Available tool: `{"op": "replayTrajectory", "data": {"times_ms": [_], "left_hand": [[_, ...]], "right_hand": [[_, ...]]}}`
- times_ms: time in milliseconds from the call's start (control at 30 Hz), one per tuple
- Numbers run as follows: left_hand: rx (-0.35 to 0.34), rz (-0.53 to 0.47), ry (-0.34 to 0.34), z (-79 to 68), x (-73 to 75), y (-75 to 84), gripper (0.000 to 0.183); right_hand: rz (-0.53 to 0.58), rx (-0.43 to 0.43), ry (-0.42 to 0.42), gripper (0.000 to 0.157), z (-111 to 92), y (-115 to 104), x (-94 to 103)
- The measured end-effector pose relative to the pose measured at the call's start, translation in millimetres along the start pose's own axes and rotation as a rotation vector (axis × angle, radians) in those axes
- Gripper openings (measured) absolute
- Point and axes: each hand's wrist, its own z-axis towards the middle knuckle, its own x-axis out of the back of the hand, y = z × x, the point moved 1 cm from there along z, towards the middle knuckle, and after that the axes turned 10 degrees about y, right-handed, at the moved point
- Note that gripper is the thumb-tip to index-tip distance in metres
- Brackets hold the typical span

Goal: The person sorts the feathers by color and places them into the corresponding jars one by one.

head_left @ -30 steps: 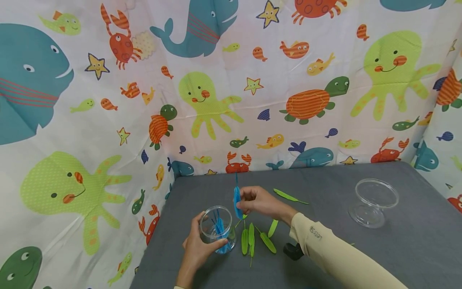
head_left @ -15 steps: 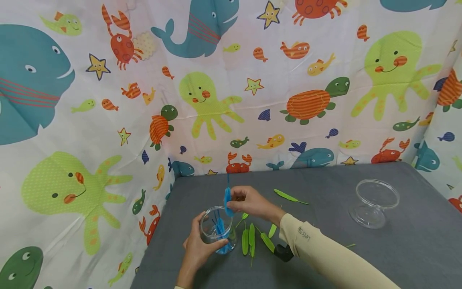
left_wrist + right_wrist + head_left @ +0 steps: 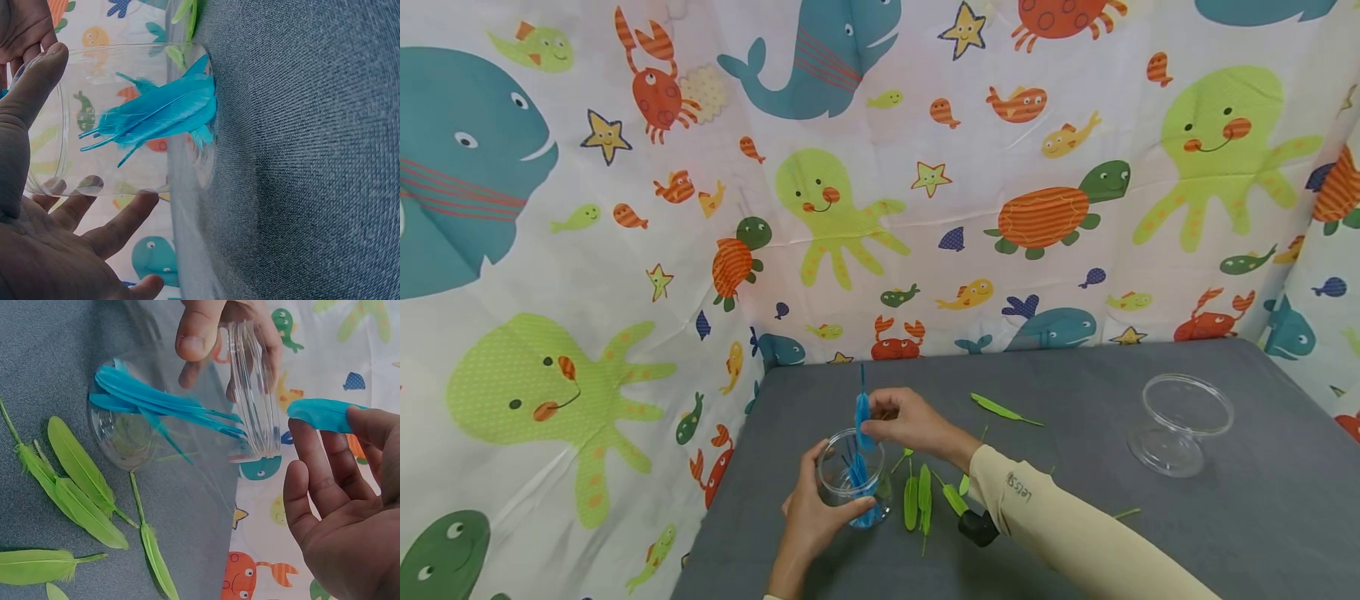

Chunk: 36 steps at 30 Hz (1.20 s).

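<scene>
Head view: quill up and long axis upright, the blue feather (image 3: 862, 411) pinched in the right hand (image 3: 913, 423) hangs just above the clear jar (image 3: 837, 478), which the left hand (image 3: 812, 512) grips.

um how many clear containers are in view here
2: the jar with blue feathers inside, held by the left hand, and the footed bowl on the right side of the table. Anything behind the right sleeve would be hidden.
</scene>
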Motion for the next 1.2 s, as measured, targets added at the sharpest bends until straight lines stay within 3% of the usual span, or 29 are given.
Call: {"op": "replayTrajectory", "data": {"times_ms": [267,433,700,1200], "left_hand": [[0.002,0.006,-0.008,-0.2,-0.3,-0.9,0.108],[-0.002,0.018,-0.006,-0.5,-0.6,-1.0,0.109],[-0.006,0.004,0.000,-0.1,0.5,-0.2,0.109],[0.002,0.026,-0.002,-1.0,0.2,2.2,0.109]], "right_hand": [[-0.034,0.010,-0.005,0.007,3,0,-5.8],[-0.043,0.003,0.006,0.018,2,0,-7.6],[-0.092,0.009,0.042,0.023,1,-3,-6.1],[-0.136,0.005,0.080,0.025,-13,9,24.1]]}}
